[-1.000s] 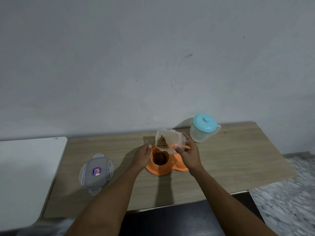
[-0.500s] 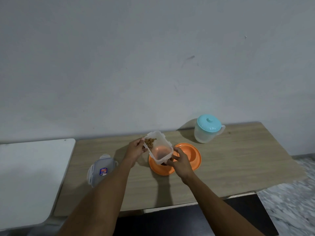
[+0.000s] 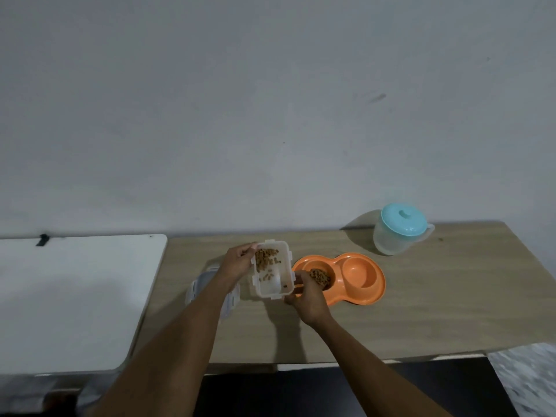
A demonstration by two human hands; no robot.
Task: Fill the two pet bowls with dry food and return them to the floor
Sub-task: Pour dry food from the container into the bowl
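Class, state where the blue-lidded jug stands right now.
In the head view, the blue-lidded jug stands at the wooden table's far right, behind the orange double bowl.

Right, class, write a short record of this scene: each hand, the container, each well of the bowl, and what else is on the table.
Left hand: grips the container at its far left edge
Right hand: holds its near right corner
Container: open, some kibble inside, held left of the bowl
Bowl: orange, on the table
Left well: has kibble
Right well: empty
Others: blue-topped jug behind bowl; lid under left arm
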